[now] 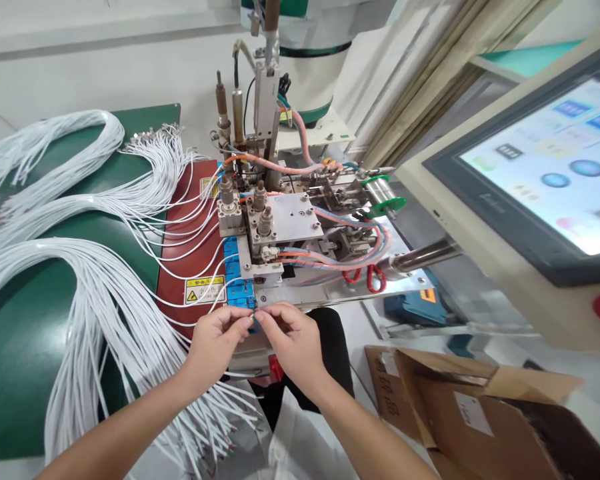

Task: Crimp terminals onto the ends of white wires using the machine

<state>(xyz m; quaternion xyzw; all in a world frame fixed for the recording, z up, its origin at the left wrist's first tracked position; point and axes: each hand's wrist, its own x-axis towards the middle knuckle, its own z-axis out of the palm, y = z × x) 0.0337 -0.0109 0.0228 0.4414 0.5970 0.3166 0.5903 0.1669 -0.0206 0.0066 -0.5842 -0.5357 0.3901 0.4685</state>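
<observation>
My left hand (219,339) and my right hand (293,340) meet fingertip to fingertip at the near end of a row of blue fixtures (240,291). Both are closed in a pinch around the tip of a white cable, mostly hidden by the fingers. Other white cables (200,275) run from the left into the blue fixtures. Beyond them stands a bench machine with a metal plate (293,217), cylinders and orange and blue air tubes. A large bundle of white cables (115,300) hangs beside my left forearm, with stripped coloured ends low down.
A green table (25,347) carries more cable bundles (80,143). A red-brown board (183,230) bears warning labels. A green-flanged wire spool (383,197) sits behind the machine. A touchscreen (555,170) juts in at the right, above an open cardboard box (460,413).
</observation>
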